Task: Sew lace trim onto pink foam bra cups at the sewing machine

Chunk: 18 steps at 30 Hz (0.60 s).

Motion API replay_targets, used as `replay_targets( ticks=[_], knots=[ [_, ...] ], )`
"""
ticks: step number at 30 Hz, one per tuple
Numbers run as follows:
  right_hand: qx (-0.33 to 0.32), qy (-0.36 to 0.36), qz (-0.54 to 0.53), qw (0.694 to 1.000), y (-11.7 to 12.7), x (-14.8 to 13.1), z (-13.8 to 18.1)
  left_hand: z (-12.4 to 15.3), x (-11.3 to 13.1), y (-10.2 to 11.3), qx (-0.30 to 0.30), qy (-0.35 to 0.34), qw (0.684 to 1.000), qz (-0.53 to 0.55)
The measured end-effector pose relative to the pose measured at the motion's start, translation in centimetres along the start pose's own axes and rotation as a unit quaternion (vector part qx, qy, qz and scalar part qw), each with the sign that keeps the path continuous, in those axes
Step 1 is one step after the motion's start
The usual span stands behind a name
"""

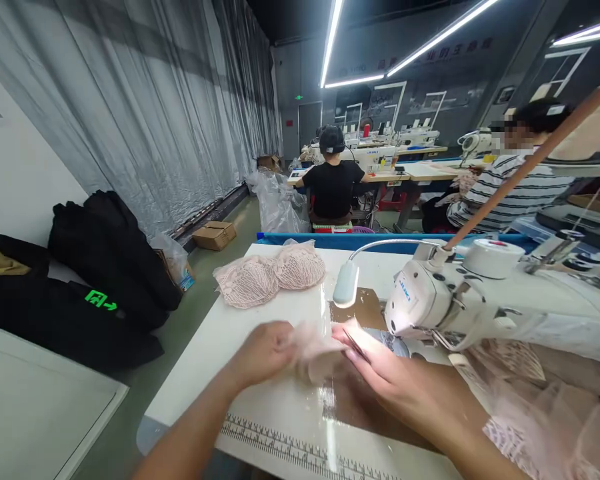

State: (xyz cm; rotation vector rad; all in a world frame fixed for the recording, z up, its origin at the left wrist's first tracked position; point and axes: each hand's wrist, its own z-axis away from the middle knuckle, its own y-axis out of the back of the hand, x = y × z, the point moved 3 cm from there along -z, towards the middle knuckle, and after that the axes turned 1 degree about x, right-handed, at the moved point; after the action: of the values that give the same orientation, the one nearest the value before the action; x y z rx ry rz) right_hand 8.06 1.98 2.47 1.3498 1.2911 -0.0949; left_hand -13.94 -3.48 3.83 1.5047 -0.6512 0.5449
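Observation:
Over the white sewing table [270,420], my left hand [267,353] is closed on one side of a pale pink fabric piece [315,353], which is smeared by motion. My right hand [380,367] pinches the other side, close to the needle end of the sewing machine [415,300]. A slim dark metal tool [356,345], perhaps tweezers or thread snips, lies between the right fingers. Beyond my hands sits a pink lace bra [273,273] with its two cups facing up.
A lamp [347,283] on a bent neck hangs left of the machine head. More pink lace and mesh [545,400] is heaped at right. A printed ruler [290,447] runs along the front edge. Two people sit at machines ahead; cardboard box [214,235] on floor.

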Motion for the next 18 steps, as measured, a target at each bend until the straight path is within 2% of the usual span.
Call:
replay_targets(
  ticks=[2, 4, 6, 8, 11, 13, 15, 17, 18],
  knots=[
    [0.07, 0.109, 0.017, 0.991, -1.0, -1.0, -4.0, -1.2, -0.1, 4.8, 0.143, -0.043, 0.984, -0.1],
    [0.133, 0.163, 0.037, 0.977, -1.9, -1.4, -8.0, -2.9, -0.2, 8.8, 0.267, -0.102, 0.945, -0.161],
    [0.141, 0.156, 0.036, 0.977, -2.8, -1.1, -11.7, -5.2, -1.3, 11.2, 0.311, -0.125, 0.92, -0.202],
    [0.111, 0.116, 0.041, 0.986, -3.9, -0.2, -14.3, -7.6, -3.4, 11.7, 0.28, -0.082, 0.928, -0.234],
    [0.069, 0.073, 0.048, 0.994, -4.9, 1.4, -14.8, -9.9, -7.0, 9.6, 0.183, -0.017, 0.951, -0.247],
    [0.044, 0.054, 0.051, 0.996, -5.0, 1.7, -12.6, -10.1, -9.0, 7.9, 0.154, 0.002, 0.958, -0.242],
    [0.007, 0.048, 0.048, 0.998, -4.6, 0.8, -9.2, -9.7, -10.2, 6.8, 0.14, 0.015, 0.961, -0.236],
    [-0.082, 0.053, 0.012, 0.995, -3.9, -1.1, -5.1, -9.1, -10.8, 6.4, 0.129, 0.022, 0.964, -0.231],
    [-0.103, 0.051, -0.011, 0.993, -3.2, -2.1, -3.1, -8.9, -10.9, 6.5, 0.125, 0.022, 0.965, -0.229]
  ],
)
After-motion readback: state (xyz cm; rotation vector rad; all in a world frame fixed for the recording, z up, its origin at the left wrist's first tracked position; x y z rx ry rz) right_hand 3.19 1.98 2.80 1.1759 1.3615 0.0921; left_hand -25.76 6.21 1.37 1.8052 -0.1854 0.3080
